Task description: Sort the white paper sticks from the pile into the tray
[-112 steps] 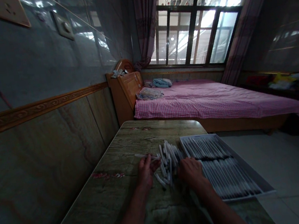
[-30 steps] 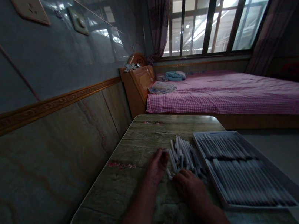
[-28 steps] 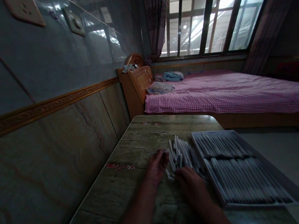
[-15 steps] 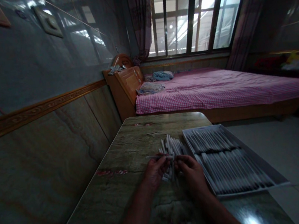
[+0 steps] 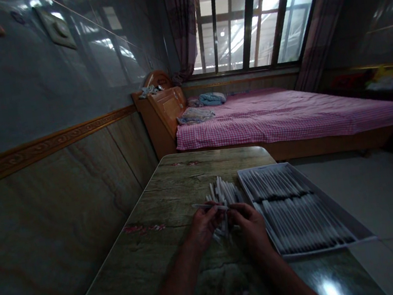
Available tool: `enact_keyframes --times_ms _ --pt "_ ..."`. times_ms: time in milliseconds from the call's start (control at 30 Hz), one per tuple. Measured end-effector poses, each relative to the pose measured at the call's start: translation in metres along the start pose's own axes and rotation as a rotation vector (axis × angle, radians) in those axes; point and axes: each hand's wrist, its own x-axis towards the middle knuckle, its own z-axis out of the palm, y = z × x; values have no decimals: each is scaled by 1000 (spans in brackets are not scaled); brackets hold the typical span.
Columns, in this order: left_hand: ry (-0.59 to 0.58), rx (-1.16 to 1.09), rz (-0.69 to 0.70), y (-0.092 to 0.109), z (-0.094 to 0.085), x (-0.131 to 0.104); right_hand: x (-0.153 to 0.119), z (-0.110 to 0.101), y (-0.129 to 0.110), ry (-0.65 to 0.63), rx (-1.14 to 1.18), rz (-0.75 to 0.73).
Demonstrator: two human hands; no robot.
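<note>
A slim, whitish pen-like stick (image 5: 201, 206) lies across the fingers of my left hand (image 5: 204, 224), pinched between thumb and forefinger, its thin end pointing left. Just beside it, my right hand (image 5: 247, 218) has its fingertips closed at the stick's right end. What those fingertips hold is too small and dark to make out. Behind and under both hands, a loose pile of similar white sticks (image 5: 227, 191) rests on the table. To the right, a shallow white tray (image 5: 332, 201) carries two rows of slim sticks with dark ends, laid side by side.
The table (image 5: 155, 267) has a marbled greenish top with a pale rounded edge, and a tiled wall (image 5: 91, 183) runs along its left. Beyond its far edge stands a bed (image 5: 269, 117) with a pink checked sheet. The tray's right side overhangs the table's right edge.
The view has shifted slightly, so everything sits a little further left. Both hands keep nearly the same pose, with the stick still between them.
</note>
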Motion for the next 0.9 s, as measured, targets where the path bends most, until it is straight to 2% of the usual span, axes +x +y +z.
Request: enact_keyframes --times_ms 233,467,900 --pt "23 19 -8 2 3 -2 3 -4 3 13 -31 -63" --pt "0 25 8 1 3 -2 1 -7 5 -22 -158 -124" --pt "-10 85 33 -2 3 -3 0 -10 5 20 -289 -214"
